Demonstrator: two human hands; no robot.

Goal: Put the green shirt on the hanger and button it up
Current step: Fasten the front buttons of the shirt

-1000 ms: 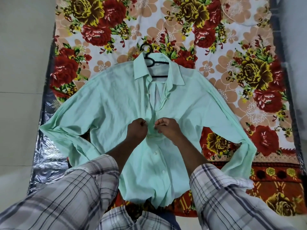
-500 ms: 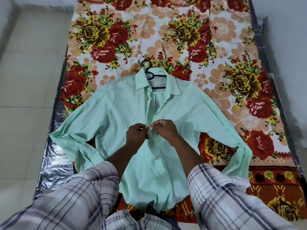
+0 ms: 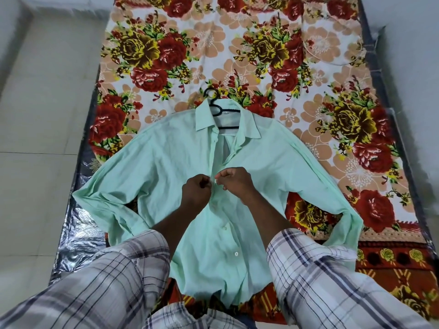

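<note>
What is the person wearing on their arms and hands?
Both arms wear loose checked sleeves, white and grey with dark stripes. The left sleeve and the right sleeve end partway down the forearm. The left hand and right hand are bare: no gloves, no watch showing.

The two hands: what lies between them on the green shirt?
In the head view, the front edge of the green shirt lies between the left hand and the right hand, with a pale spot, probably a button.

The mint-green cloth shirt (image 3: 166, 167) has white buttons (image 3: 236, 253), the thin hooked hanger (image 3: 229, 127) is black, and the cloth sheet (image 3: 237, 55) shows red, yellow and peach flowers on white.
</note>
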